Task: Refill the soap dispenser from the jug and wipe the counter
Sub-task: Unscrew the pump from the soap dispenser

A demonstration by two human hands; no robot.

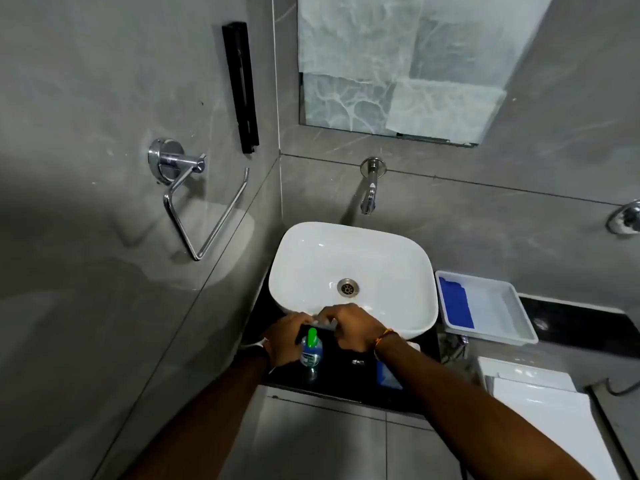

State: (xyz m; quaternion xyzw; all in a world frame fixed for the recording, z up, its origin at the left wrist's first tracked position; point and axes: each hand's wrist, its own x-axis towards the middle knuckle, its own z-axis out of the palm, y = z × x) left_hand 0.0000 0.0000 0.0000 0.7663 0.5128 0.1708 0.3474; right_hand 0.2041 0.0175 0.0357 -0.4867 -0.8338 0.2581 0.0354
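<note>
You're gripping a small dark-and-pale object with left hand and right hand above the green-pump clear soap dispenser at the black counter's front edge, probably opening something for the refill; pouring next is needing a steady aim.

Soap dispenser label carries print, too blurred to read; no other text

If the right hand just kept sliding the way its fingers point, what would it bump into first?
The right hand points toward the left hand, so it would likely meet that hand's fingers first, above the soap dispenser. A small object sits between them already; it is too hidden to identify.
</note>
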